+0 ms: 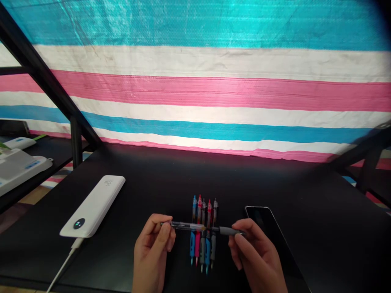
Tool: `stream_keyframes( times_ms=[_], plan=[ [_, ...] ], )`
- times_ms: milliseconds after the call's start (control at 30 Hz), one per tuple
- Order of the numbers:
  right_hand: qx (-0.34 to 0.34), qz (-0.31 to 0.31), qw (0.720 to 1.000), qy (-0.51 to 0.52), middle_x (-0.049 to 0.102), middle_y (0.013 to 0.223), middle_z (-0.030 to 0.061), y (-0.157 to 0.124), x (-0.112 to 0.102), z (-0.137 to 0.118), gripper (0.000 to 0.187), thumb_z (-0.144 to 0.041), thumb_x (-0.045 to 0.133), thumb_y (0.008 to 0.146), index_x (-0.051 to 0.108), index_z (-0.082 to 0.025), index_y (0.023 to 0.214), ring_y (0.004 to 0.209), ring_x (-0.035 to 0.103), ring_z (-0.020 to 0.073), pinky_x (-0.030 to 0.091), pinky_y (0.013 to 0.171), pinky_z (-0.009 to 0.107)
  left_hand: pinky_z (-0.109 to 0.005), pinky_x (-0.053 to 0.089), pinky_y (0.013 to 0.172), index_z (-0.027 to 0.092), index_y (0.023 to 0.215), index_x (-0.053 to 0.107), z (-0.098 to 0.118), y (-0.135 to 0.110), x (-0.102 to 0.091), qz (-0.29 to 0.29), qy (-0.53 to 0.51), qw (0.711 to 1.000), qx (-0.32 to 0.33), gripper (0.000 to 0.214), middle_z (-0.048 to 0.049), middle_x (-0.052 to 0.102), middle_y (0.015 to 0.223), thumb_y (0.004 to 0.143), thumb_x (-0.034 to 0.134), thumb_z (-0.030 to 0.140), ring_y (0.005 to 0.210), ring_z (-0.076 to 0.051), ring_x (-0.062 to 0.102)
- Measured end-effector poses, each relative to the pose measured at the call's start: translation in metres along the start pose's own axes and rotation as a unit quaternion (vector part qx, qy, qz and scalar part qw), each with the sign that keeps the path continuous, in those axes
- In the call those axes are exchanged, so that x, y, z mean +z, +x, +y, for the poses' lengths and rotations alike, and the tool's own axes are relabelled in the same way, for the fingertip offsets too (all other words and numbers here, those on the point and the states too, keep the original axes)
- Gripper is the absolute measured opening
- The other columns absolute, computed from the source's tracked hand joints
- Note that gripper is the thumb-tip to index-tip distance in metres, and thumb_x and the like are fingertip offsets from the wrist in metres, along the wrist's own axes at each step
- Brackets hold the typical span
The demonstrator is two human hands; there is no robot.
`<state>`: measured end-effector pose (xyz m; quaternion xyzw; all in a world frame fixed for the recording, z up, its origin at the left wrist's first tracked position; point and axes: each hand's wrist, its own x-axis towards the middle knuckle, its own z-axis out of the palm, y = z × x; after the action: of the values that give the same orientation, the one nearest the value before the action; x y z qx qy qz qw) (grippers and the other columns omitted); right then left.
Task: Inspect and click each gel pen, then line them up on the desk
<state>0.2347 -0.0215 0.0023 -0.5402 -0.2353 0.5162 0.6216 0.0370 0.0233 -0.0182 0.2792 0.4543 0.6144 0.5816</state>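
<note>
A pen with a clear barrel and a grey grip is held level between my two hands. My left hand pinches its clear end between thumb and fingers. At the other end, my right hand grips the grey part near the tip. Whether barrel and grip are fully joined I cannot tell. Below the held pen, several pens lie side by side on the black table, tips toward me. Among them are a pink-grip pen and, to its right, a pen with a red top and blue grip. The held pen partly covers their middles.
A white power bank with a plugged-in cable lies on the left of the black table. A dark phone lies partly behind my right hand. Black frame bars and a striped sheet bound the back.
</note>
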Motion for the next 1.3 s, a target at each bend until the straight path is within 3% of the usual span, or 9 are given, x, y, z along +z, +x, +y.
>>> stream_keyframes(
  times_ms=[600,1033,1133,1300],
  plan=[
    [-0.006,0.075,0.995,0.063,0.057,0.068,-0.0019,0.001,-0.013,0.002,0.03,-0.044,0.091,0.075,0.073,-0.022,0.084,0.06,0.054,0.0084,0.044,0.054,0.015,-0.019,0.041,0.055,0.02,0.087,0.077,-0.001,0.003,-0.001,0.016,-0.013,1.0,0.011,0.029,0.0034,0.053,0.061,0.08,0.089,0.045,0.057,-0.009,0.047],
    [-0.012,0.052,0.996,0.075,0.061,0.066,-0.0029,0.0,-0.013,0.006,0.029,-0.042,0.09,0.077,0.072,-0.023,0.087,0.057,0.053,0.0063,0.038,0.051,0.013,-0.019,0.04,0.054,0.02,0.086,0.077,-0.003,0.002,-0.002,0.015,-0.011,1.0,0.007,0.029,0.0035,0.053,0.063,0.079,0.09,0.045,0.057,-0.01,0.047],
    [-0.032,0.042,0.998,0.037,0.063,0.066,-0.0023,-0.001,-0.01,0.007,0.028,-0.044,0.088,0.08,0.071,-0.023,0.087,0.056,0.053,0.0068,0.04,0.051,0.014,-0.019,0.039,0.054,0.02,0.086,0.076,-0.004,0.003,-0.003,0.006,-0.005,1.0,0.003,0.03,0.0035,0.053,0.06,0.079,0.089,0.046,0.057,-0.01,0.047],
    [-0.081,-0.006,0.987,-0.137,0.071,0.076,0.0027,-0.007,-0.002,0.01,0.031,-0.054,0.075,0.091,0.071,-0.024,0.096,0.061,0.059,0.0124,0.047,0.056,0.019,-0.02,0.038,0.055,0.019,0.089,0.075,-0.005,0.001,0.0,-0.027,0.012,1.0,-0.006,0.033,0.0024,0.058,0.06,0.081,0.087,0.049,0.055,-0.01,0.047]
  ],
)
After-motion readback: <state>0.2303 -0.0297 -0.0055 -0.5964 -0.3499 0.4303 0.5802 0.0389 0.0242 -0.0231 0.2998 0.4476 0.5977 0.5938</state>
